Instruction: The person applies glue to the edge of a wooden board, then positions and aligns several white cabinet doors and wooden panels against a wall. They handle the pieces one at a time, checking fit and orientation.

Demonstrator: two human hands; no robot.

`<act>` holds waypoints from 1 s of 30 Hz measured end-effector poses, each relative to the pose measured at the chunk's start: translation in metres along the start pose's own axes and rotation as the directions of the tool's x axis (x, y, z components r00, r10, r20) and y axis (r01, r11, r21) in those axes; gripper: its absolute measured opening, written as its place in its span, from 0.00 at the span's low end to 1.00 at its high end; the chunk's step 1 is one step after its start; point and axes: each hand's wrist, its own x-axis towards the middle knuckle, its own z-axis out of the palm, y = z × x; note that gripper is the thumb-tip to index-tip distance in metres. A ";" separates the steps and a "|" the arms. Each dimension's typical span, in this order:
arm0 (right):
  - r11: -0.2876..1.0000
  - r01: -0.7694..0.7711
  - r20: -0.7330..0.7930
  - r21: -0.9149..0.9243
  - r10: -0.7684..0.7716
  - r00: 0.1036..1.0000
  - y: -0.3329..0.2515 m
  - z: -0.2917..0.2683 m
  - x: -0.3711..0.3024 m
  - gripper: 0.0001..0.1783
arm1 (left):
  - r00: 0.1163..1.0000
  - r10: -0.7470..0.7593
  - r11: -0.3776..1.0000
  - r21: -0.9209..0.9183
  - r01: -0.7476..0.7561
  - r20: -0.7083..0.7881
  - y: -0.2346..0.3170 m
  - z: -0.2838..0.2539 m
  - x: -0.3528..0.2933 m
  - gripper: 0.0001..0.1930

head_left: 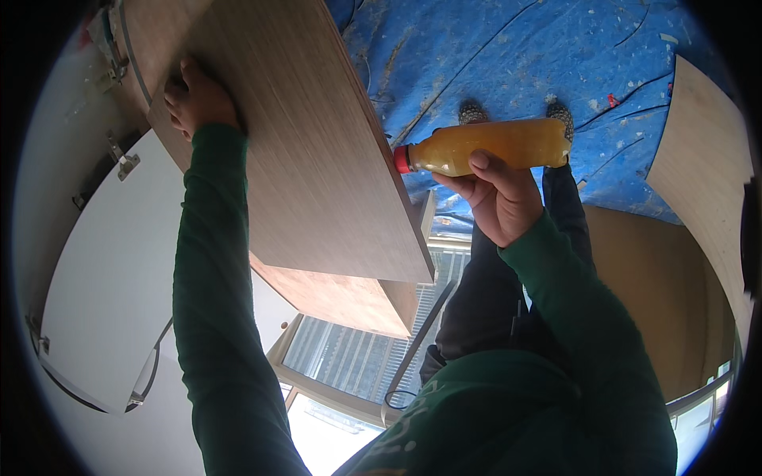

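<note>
My right hand [504, 198] is wrapped round a clear plastic bottle [496, 144] of yellow-orange liquid. The bottle lies nearly level, and its red cap [402, 159] points left at the long edge of a brown wood-grain board [317, 143]. Whether cap and board touch, I cannot tell. At the board's far left side, my left hand [202, 101] rests on the surface with its fingers bent toward the edge. The fingertips are partly hidden there, and the hand seems to grip the board.
White cabinet doors with metal hinges [127, 165] stand on the left. Under the board is a lighter wooden panel [341, 297]. Blue sheeting [492, 63] with cables and scraps covers the floor. A curved-looking wood panel [702, 151] leans at the right, near a brown sheet [643, 285].
</note>
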 end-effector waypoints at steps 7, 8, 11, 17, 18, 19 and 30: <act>0.992 -0.045 -0.009 0.121 0.046 0.999 -0.008 -0.009 -0.015 0.27 | 1.000 0.000 1.000 0.007 0.000 -0.005 -0.001 -0.005 0.000 0.46; 0.988 -0.048 0.005 0.143 0.048 0.999 -0.010 -0.009 -0.013 0.27 | 1.000 0.000 1.000 0.012 0.000 -0.006 0.000 -0.005 -0.001 0.46; 0.979 -0.070 0.034 0.194 0.064 0.997 -0.006 -0.010 -0.012 0.27 | 1.000 0.011 1.000 -0.025 -0.011 -0.003 -0.001 -0.004 -0.002 0.46; 0.968 -0.101 0.023 0.231 0.098 0.995 0.006 -0.014 -0.009 0.30 | 1.000 -0.013 1.000 -0.018 0.013 -0.002 0.002 -0.002 -0.003 0.46; 0.967 -0.106 0.021 0.234 0.104 0.994 0.007 -0.014 -0.010 0.30 | 1.000 -0.004 1.000 -0.007 0.004 0.000 0.001 -0.003 -0.001 0.46; 0.965 -0.112 0.019 0.236 0.111 0.994 0.008 -0.014 -0.010 0.30 | 1.000 0.004 1.000 0.004 -0.004 0.002 0.000 -0.003 0.001 0.46; 0.977 -0.088 0.011 0.193 0.087 0.996 0.010 -0.011 -0.009 0.31 | 1.000 0.026 0.999 0.030 -0.026 -0.003 0.000 -0.004 0.000 0.46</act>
